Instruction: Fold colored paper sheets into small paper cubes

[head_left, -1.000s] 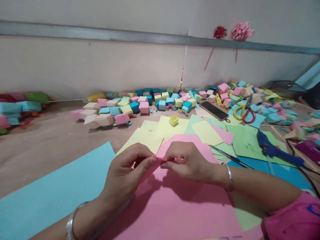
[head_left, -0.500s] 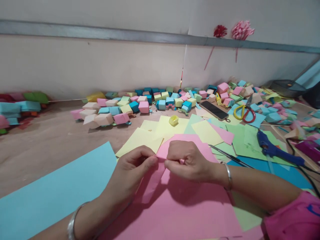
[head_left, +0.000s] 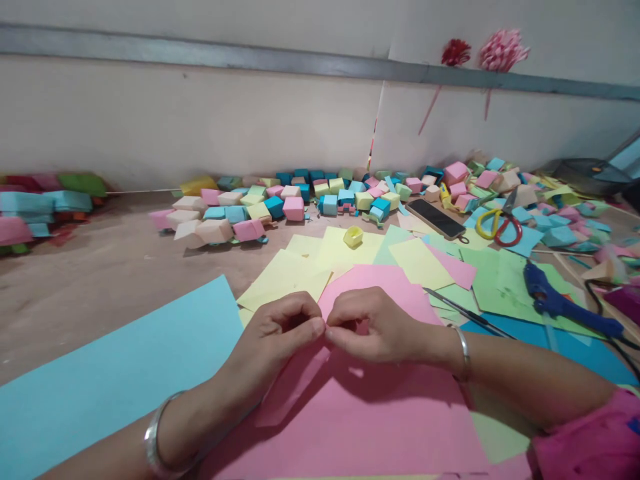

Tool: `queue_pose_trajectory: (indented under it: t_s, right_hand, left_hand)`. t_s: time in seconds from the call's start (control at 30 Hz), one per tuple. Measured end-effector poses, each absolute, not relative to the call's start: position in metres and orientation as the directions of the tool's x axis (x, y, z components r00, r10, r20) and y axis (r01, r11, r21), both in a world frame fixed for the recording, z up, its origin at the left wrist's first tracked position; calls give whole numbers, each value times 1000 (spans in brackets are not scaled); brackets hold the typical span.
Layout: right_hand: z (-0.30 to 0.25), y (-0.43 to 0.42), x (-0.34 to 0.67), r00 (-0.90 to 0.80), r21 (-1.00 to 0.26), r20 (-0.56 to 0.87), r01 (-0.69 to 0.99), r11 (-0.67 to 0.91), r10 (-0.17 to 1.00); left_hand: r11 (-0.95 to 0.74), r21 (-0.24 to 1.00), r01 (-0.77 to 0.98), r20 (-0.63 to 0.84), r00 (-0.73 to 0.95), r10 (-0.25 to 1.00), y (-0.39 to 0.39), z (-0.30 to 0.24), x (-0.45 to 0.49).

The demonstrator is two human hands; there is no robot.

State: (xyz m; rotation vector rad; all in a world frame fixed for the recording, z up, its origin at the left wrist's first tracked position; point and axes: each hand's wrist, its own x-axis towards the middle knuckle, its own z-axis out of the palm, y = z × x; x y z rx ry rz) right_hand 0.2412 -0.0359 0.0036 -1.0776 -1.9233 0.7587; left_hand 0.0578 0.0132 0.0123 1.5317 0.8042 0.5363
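Observation:
A strip of pink paper (head_left: 295,383) slants down from my fingers, over a larger pink sheet (head_left: 390,427). My left hand (head_left: 277,340) pinches the strip's upper end between thumb and forefinger. Fingertip to fingertip with it, my right hand (head_left: 380,327) is closed in a pinch at that same end; the bit between the tips is mostly hidden. Yellow paper pieces (head_left: 285,277) lie just beyond the hands, with a small folded yellow paper piece (head_left: 353,237) on top of them. To the left of my left hand is a light blue sheet (head_left: 150,353).
Several folded paper boxes (head_left: 250,210) line the wall. On the right lie a phone (head_left: 436,219), scissors (head_left: 500,227), a pen (head_left: 465,312) and a blue glue gun (head_left: 565,303) with a cord. Two paper flowers (head_left: 503,50) are tucked behind the wall rail (head_left: 300,63).
My right hand has turned slightly and its fingertips have come up against my left ones, closing the small gap along the strip's end. The view has shifted a little.

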Motion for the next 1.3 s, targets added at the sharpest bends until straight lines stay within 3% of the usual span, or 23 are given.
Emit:
queue_pose_trajectory:
  t_s: [0.13,0.23,0.3,0.43,0.5,0.6,0.67,0.73,0.83,0.93,1.0,1.17,1.3]
  right_hand:
    - [3,-31,250,-126,-856,271,422,299,954]
    - [0,-23,258,1,-834,280,495,243,960]
    - [-3,-20,261,-28,-763,354,568,307,935]
    - [-7,-20,259,-230,-484,554,693,535,800]
    - [-8,-22,258,-268,-438,579,695,571,770]
    - [-8,-23,257,-89,-634,537,613,470,839]
    - [-9,-23,254,91,-852,366,432,295,926]
    - [-11,-24,248,156,-975,139,196,107,978]
    - [-17,-28,237,65,-999,-42,17,-43,997]
    - [-23,-33,230,6,-994,-96,51,-96,995]
    - [-24,-35,229,2,-988,-67,138,-67,998]
    - [-22,-33,233,-46,-868,204,454,202,978]
    - [-10,-32,240,-56,-787,425,470,400,903]
  left_hand:
    - [93,956,279,-255,631,733,20,16,59]
    - [53,922,385,-284,574,769,27,18,60]
    - [-62,892,447,-216,545,810,30,17,60]
    - [-357,789,500,20,560,828,30,13,58]
    - [-431,765,479,145,524,839,31,13,56]
    - [-378,814,441,243,332,912,35,13,53]
    - [-242,909,339,164,243,956,36,13,53]
    - [-66,976,205,1,299,954,35,12,55]
    - [108,987,120,-153,477,866,26,10,59]
    - [133,987,91,-160,475,865,18,7,61]
    - [156,984,90,-180,448,876,16,7,61]
    - [184,981,63,-192,468,863,16,9,61]
    - [119,990,80,-142,449,882,15,8,62]
